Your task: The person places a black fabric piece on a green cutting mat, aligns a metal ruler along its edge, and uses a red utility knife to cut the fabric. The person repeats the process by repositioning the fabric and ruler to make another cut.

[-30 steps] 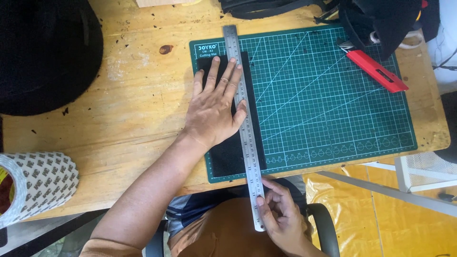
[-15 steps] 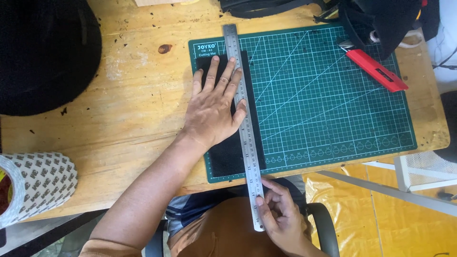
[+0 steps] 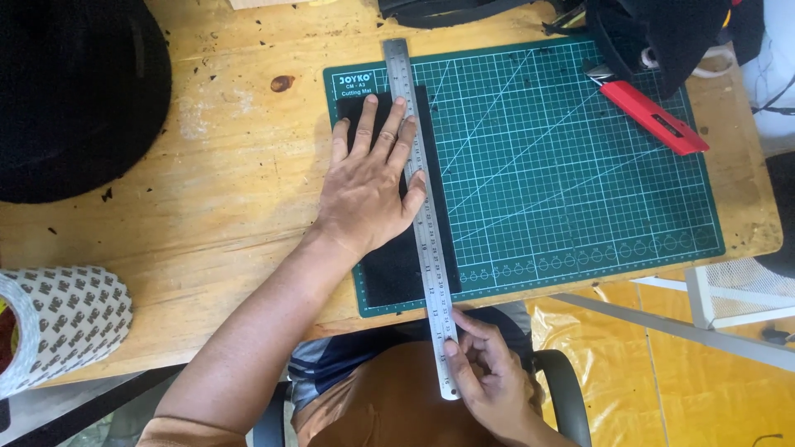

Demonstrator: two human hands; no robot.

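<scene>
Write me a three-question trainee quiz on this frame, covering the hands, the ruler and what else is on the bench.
1. True or false: the left hand lies flat on the black sheet beside the steel ruler.
2. Which part of the ruler does the right hand pinch?
A. the far end on the mat
B. the near end, past the table edge
C. the middle
3. Fill in: the red utility knife lies on the far right corner of the green ____.

Key:
1. True.
2. B.
3. Cutting mat.
</scene>
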